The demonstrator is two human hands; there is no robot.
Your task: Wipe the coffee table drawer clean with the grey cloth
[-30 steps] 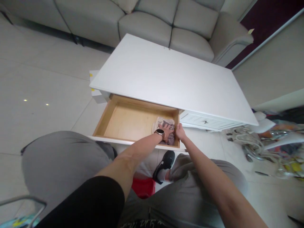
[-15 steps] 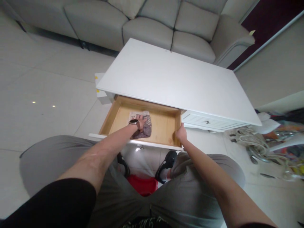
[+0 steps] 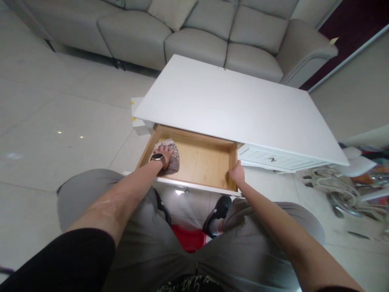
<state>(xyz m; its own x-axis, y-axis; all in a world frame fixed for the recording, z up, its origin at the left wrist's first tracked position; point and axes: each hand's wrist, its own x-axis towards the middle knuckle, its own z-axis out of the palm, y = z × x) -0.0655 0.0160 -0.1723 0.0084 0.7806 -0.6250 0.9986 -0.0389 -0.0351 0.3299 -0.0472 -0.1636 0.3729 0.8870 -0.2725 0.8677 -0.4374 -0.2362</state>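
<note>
A brown-and-pale patterned cloth point(image 3: 174, 162) lies bunched on the drawer floor near its left end. My left hand point(image 3: 165, 154), with a dark-faced watch on the wrist, presses down on this cloth with its fingers bent over it. Under the palm, part of the cloth is hidden. The pulled-out drawer point(image 3: 203, 160) has bare light wood inside and a white front. At its right side wall my right hand point(image 3: 238, 174) grips the edge, close to the front corner.
The drawer belongs to a white coffee table point(image 3: 231, 101). A second drawer point(image 3: 267, 156) is closed at right. Behind stands a grey sofa point(image 3: 197, 44). A red object point(image 3: 188, 239) lies between my feet. Cables and clutter point(image 3: 340, 190) cover the floor at right.
My left hand and the cloth have slid left across the drawer floor, towards its left wall. My right hand keeps its hold on the drawer's side. The view has shifted slightly.
</note>
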